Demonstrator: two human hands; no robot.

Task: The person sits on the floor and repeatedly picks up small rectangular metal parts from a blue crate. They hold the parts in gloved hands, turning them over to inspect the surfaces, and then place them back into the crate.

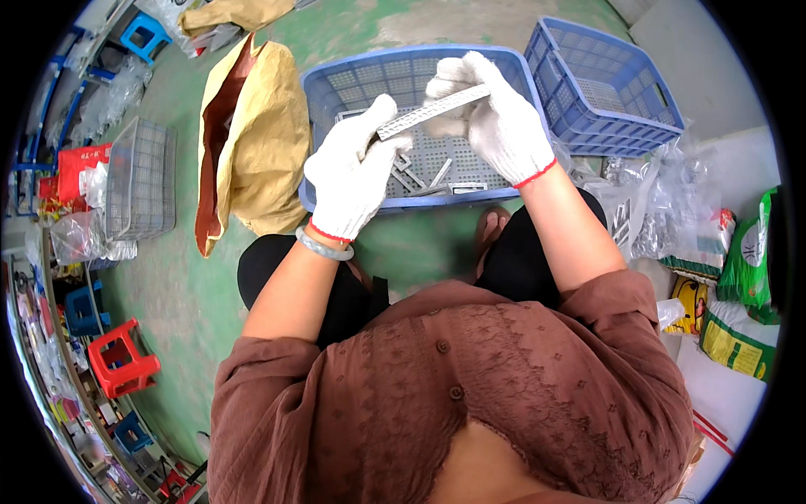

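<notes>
strip (432,112) is looking metallic, its face patterned | knit gloves (348,178) are showing rough, matt cloth | blue basket (353,77) is looking like smooth plastic | yellow sack (267,126) is showing a creased, paper-like surface | clear bags (662,206) are glinting like glossy plastic film

The strip (434,110) is long, narrow and straight, of light grey colour, with a pattern of small marks along its face. It is held above the blue basket (420,202), one end in the left hand (353,172), the other in the right hand (504,118). It lies slantwise, the right end farther from the body.
</notes>
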